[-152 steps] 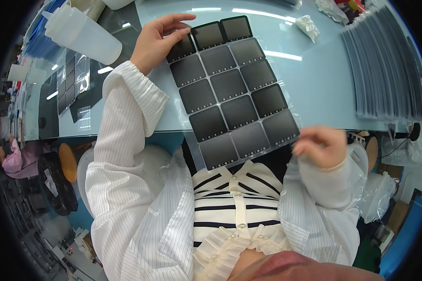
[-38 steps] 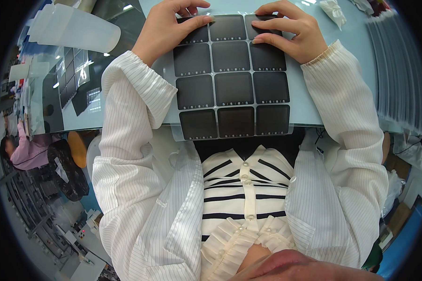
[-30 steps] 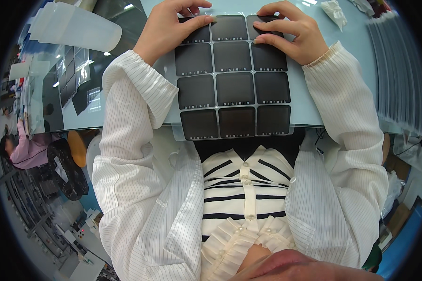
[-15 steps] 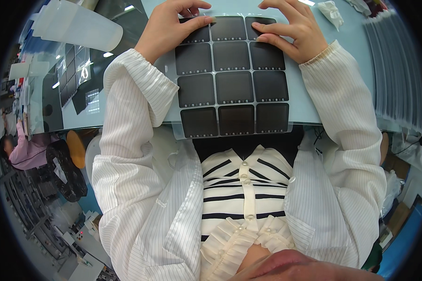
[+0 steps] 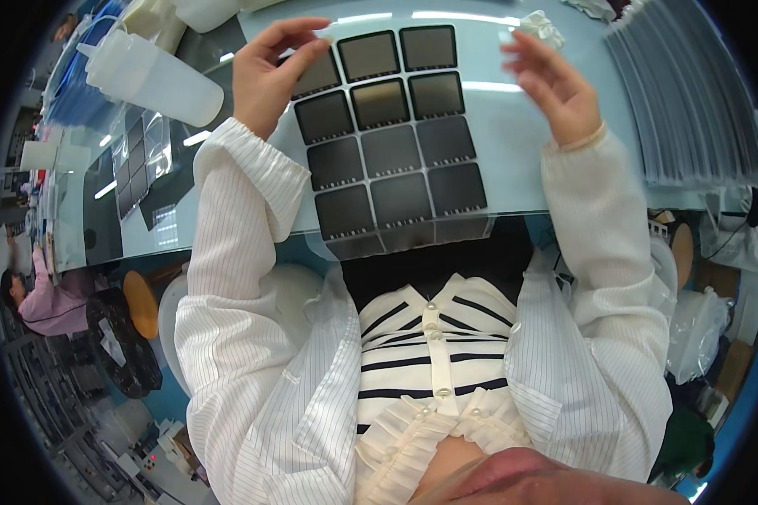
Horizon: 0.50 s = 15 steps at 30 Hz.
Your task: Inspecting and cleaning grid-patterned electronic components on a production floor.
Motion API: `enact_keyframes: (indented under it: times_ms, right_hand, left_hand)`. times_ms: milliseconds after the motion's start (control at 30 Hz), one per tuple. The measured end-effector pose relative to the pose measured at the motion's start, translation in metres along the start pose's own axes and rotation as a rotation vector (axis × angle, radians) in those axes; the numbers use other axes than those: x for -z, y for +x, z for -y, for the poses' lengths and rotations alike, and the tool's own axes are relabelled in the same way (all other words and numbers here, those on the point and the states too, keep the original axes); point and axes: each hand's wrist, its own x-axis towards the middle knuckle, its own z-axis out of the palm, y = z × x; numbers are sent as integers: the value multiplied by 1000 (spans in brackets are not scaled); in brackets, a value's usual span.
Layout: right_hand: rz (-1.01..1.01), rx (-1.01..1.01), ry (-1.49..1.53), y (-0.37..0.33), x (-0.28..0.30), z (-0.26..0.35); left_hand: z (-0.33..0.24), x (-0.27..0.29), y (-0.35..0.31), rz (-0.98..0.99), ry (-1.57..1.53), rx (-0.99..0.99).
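Observation:
A clear sheet of dark, rounded rectangular panels (image 5: 389,151), set in rows of three, lies on the glass-topped table. Its near end hangs over the table's front edge and bends down. At the far left corner my left hand (image 5: 276,71) holds the sheet, thumb on the corner panel and fingers just past the far edge. My hand partly hides that panel. Off to the right of the sheet, my right hand (image 5: 556,88) is raised and touches nothing. Its fingers are apart and slightly smeared by motion.
A translucent squeeze bottle (image 5: 156,80) stands at the far left, near another set of dark panels (image 5: 132,172). Crumpled white tissue (image 5: 541,31) lies beyond my right hand. A tall stack of clear sheets (image 5: 691,101) fills the right side. A person in pink (image 5: 55,299) sits at left.
My right hand has let go of the sheet and moved right. The sheet has turned a little and shifted left, its far panels now catching light. My left hand stays at its far left corner.

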Motion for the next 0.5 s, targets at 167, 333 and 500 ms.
enact_keyframes:
  times_ms: [167,333,500]
  right_hand:
    - [149,-62,7,-41,-13,5]
    - [264,-187,73,-60,-32,25]
    - [49,-375,484,-77,-45,28]
  left_hand:
    - [-6,-3,-4,-143,-240,-13]
    - [15,6,2,-279,-497,5]
    - [31,10,7,-345,-430,12]
